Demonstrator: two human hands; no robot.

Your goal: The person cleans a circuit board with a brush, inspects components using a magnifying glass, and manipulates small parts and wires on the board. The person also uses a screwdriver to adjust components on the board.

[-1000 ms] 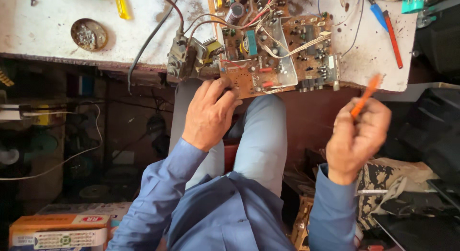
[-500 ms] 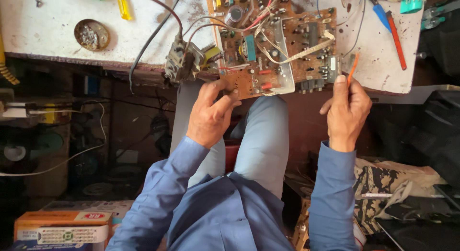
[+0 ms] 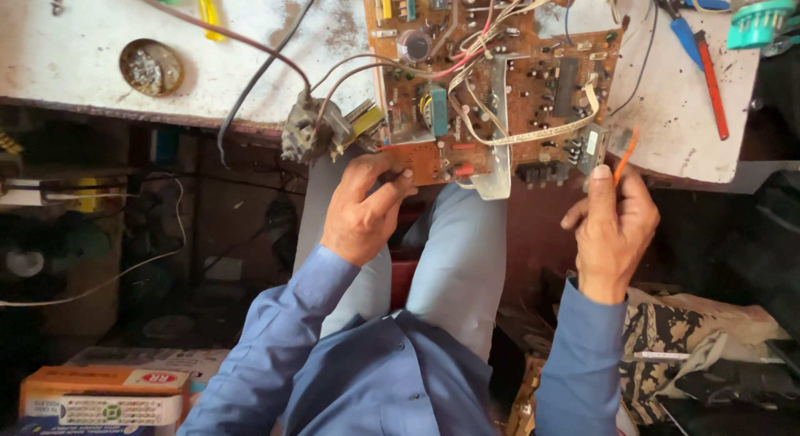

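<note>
A brown circuit board (image 3: 492,78) crowded with parts and wires lies at the near edge of a worn white workbench (image 3: 75,69) and overhangs my lap. My left hand (image 3: 362,211) grips the board's near left corner, thumb on its top face. A transformer (image 3: 321,128) on wires hangs off the bench edge just left of that hand. My right hand (image 3: 612,228) holds a thin orange tool (image 3: 623,155) upright, its tip close to the board's near right corner.
A round tin of small parts (image 3: 150,67) sits at the bench's left. Pliers with red and blue handles (image 3: 700,44) and a teal socket (image 3: 758,19) lie at the right. A yellow tool (image 3: 208,11) lies at the back. Cartons (image 3: 104,394) stand on the floor at lower left.
My right hand has come up and left from beside my knee, bringing the orange tool to the board's right corner. My left hand has kept its hold on the board.
</note>
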